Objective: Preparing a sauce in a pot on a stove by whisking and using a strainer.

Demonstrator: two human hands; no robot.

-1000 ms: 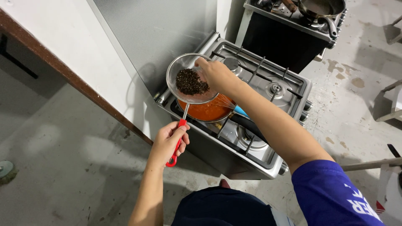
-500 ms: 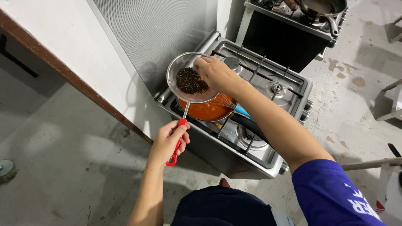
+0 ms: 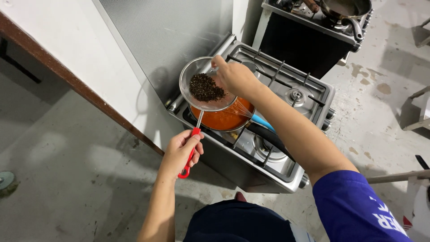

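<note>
The stove (image 3: 286, 134) carries the pan (image 3: 224, 120) of red sauce at its front-left corner. Above it my left hand (image 3: 181, 152) keeps gripping the sieve (image 3: 204, 85) handle; my right hand (image 3: 235, 77) now pinches its far rim, steadying the dark seeds (image 3: 205, 87).

A single head-worn camera looked steeply down from above the person's shoulders, close over both forearms, facing a gas stove (image 3: 286, 112) against the wall, with concrete floor (image 3: 67, 179) around.

Round mesh strainer (image 3: 207, 85) (red handle) holds dark solids above the orange-sauce pan (image 3: 226, 120).
</note>
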